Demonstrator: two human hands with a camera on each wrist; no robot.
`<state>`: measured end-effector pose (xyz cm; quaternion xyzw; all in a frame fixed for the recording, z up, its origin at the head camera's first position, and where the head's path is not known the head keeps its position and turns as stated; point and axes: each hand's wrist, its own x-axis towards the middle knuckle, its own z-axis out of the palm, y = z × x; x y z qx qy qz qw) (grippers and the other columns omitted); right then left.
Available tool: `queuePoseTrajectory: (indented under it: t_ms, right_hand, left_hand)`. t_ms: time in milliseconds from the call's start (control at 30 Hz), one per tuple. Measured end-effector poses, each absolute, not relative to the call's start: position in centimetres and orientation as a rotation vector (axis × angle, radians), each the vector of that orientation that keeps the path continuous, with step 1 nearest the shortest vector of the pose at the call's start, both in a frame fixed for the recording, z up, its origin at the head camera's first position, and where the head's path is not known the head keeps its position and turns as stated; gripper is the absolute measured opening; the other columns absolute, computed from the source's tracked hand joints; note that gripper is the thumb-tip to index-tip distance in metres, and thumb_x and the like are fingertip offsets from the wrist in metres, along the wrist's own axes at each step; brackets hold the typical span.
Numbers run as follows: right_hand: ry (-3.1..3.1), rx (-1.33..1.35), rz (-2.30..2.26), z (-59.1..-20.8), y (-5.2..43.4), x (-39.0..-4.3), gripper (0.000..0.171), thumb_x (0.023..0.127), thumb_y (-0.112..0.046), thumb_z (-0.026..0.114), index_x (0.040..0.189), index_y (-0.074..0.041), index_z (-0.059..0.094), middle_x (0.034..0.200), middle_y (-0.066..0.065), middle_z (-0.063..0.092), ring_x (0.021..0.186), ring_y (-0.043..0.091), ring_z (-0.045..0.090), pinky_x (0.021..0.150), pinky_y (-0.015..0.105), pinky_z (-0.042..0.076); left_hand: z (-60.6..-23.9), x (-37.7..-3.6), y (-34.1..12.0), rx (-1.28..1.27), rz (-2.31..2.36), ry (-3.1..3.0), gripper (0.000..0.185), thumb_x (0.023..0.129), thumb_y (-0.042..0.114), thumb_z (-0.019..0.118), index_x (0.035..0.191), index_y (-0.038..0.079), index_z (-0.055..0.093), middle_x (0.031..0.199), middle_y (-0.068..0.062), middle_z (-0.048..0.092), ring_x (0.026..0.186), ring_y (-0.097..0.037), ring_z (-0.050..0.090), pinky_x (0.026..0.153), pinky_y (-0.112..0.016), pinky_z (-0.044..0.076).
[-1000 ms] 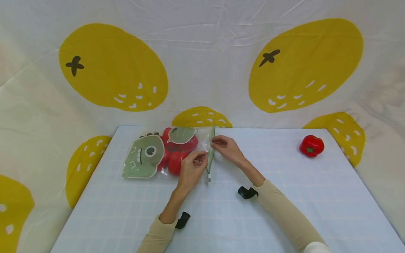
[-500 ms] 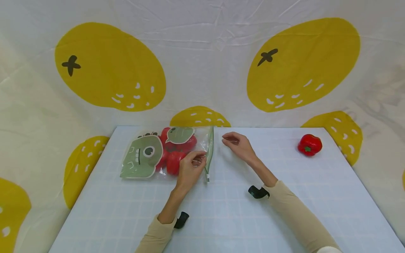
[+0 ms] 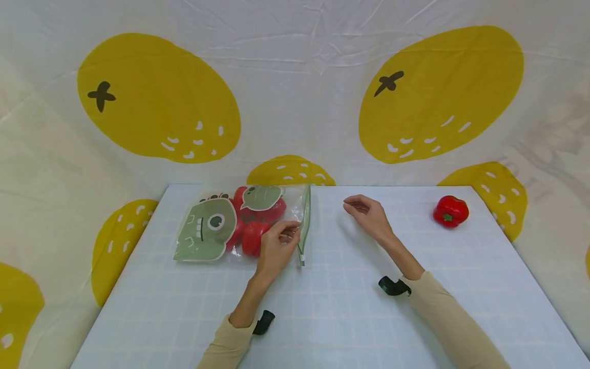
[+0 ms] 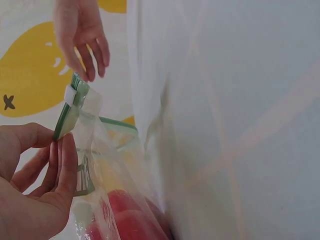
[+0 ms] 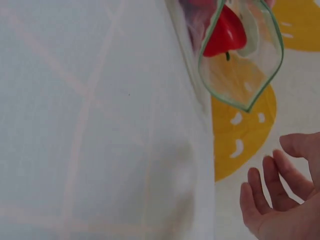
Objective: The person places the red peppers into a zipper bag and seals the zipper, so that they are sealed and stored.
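Observation:
A clear zip bag [image 3: 235, 251] with a green monster print lies on the table, several red bell peppers [image 3: 253, 239] inside it. My left hand [image 3: 278, 246] pinches the green edge of the bag's mouth between thumb and fingertips; in the left wrist view a white slider [image 4: 70, 95] sits on that edge, just beyond the fingers. The mouth gapes in the right wrist view, where a pepper [image 5: 226, 34] shows inside. My right hand [image 3: 370, 218] hovers right of the bag, fingers loosely bent and holding nothing. One loose red bell pepper [image 3: 450, 211] sits farther right.
A white table [image 3: 322, 318] with a faint check pattern carries everything. Behind it hangs a pale cloth [image 3: 295, 92] printed with yellow fruit, meeting the table's far edge. Small black cameras [image 3: 394, 286] are strapped at both wrists.
My right hand has let go of the bag's mouth and moved right, away from it. The left hand keeps its pinch, and the bag and loose pepper stay in place.

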<state>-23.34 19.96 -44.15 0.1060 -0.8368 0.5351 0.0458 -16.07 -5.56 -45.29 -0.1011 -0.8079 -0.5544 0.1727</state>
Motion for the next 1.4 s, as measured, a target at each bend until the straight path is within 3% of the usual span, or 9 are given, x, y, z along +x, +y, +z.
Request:
queuePoseTrajectory:
  t_ms: [233, 500, 600, 867, 1400]
  right_hand:
    - [-2.522, 0.24, 1.617, -41.6, 21.1, -21.7, 0.028, 0.091, -0.016, 0.064, 0.111, 0.005, 0.063, 0.108, 0.017, 0.064, 0.102, 0.03, 0.06, 0.094, 0.041, 0.047]
    - [-2.465, 0.133, 1.506, -43.9, 24.8, -23.2, 0.032, 0.09, -0.029, 0.064, 0.109, -0.004, 0.065, 0.107, 0.011, 0.066, 0.099, 0.019, 0.06, 0.09, 0.021, 0.047]
    - [-2.462, 0.05, 1.449, -44.5, 25.9, -23.6, 0.034, 0.089, -0.036, 0.064, 0.109, -0.009, 0.066, 0.106, 0.005, 0.066, 0.099, 0.014, 0.058, 0.091, 0.02, 0.047]
    - [-2.451, -0.125, 1.352, -44.2, 28.3, -23.5, 0.04, 0.088, -0.043, 0.063, 0.113, -0.011, 0.064, 0.112, 0.006, 0.065, 0.109, 0.02, 0.055, 0.1, 0.038, 0.043]
    - [-2.368, -0.402, 1.168, -43.5, 32.9, -22.7, 0.044, 0.091, -0.043, 0.058, 0.123, -0.013, 0.061, 0.128, 0.007, 0.055, 0.119, 0.023, 0.044, 0.103, 0.043, 0.039]
  left_hand:
    - [-45.3, -16.1, -5.6, -0.272, -1.57, -2.309, 0.018, 0.083, 0.006, 0.071, 0.102, 0.007, 0.07, 0.091, -0.002, 0.068, 0.077, -0.012, 0.064, 0.071, -0.023, 0.056]
    - [-45.2, -16.0, -5.6, -0.256, -1.576, -2.338, 0.021, 0.084, 0.009, 0.072, 0.104, 0.01, 0.07, 0.094, 0.0, 0.068, 0.079, -0.011, 0.064, 0.073, -0.023, 0.055]
    - [-45.2, -16.0, -5.6, -0.256, -1.578, -2.336, 0.02, 0.084, 0.008, 0.071, 0.104, 0.009, 0.07, 0.093, 0.0, 0.068, 0.079, -0.011, 0.064, 0.072, -0.023, 0.056]
    - [-45.2, -16.0, -5.6, -0.262, -1.58, -2.332, 0.02, 0.084, 0.009, 0.072, 0.103, 0.009, 0.07, 0.093, -0.001, 0.068, 0.079, -0.011, 0.064, 0.072, -0.023, 0.055]
    - [-45.5, -16.1, -5.7, -0.248, -1.575, -2.336, 0.02, 0.084, 0.008, 0.071, 0.103, 0.012, 0.07, 0.093, 0.001, 0.068, 0.079, -0.01, 0.064, 0.073, -0.022, 0.055]
